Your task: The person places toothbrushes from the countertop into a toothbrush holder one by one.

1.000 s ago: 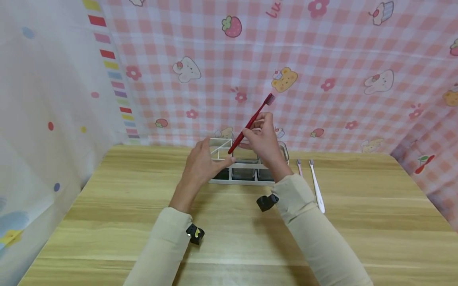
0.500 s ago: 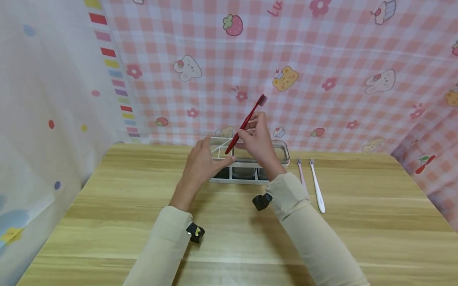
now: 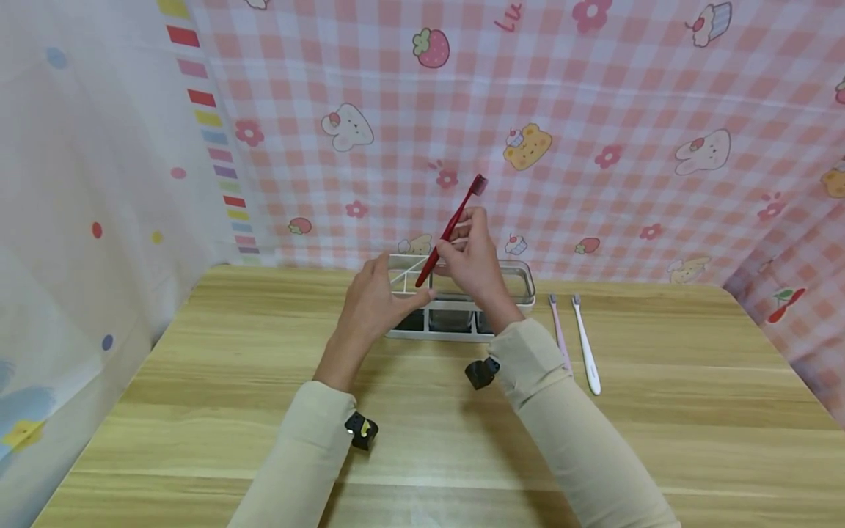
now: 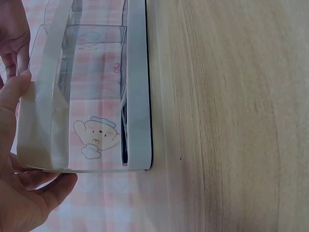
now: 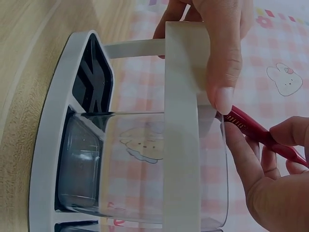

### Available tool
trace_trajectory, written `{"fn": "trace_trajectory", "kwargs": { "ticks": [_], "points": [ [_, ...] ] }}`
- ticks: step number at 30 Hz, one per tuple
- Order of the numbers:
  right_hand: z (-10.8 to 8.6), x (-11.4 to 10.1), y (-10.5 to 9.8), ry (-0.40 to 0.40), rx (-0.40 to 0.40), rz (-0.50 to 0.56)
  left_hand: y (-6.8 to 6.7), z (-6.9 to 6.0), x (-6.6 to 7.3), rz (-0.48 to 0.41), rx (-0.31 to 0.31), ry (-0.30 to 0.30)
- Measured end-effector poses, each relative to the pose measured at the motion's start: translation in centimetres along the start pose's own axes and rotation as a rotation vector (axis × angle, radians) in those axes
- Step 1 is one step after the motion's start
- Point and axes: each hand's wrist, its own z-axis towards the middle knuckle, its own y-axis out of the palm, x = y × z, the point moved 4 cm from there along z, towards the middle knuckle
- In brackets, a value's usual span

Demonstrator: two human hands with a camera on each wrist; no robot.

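Near the back edge of the worktop (image 3: pixel 409 440), about midway between its left and right edges, stands a white holder (image 3: pixel 455 338) with clear cups (image 5: pixel 79 169). The left hand (image 3: pixel 372 301) grips the holder's left end, its thumb on the upper band and its other fingers round the end. The right hand (image 3: pixel 472 257) pinches a red toothbrush (image 3: pixel 455 221) between thumb and fingers, above the holder; the brush is tilted, bristles up and to the right, with the handle's lower end near the left thumb, by the slotted left section. Whether that end touches the holder I cannot tell. To the right of the holder, toward the worktop's back right corner, a pink toothbrush (image 3: pixel 558 330) and a white toothbrush (image 3: pixel 586 345) lie side by side, apart, heads toward the back edge; the right sleeve (image 3: pixel 581 433) hides the pink one's lower end. Behind the worktop hangs a pink checked cloth (image 3: pixel 396 95).
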Motion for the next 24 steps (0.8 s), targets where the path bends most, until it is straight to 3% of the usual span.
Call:
{"fn": "trace_trajectory", "kwargs": {
  "ticks": [24],
  "points": [
    [-0.25,0.44,0.65,0.0,-0.026,-0.112,-0.1,-0.02,0.12,0.001,0.009,0.013]
  ]
}}
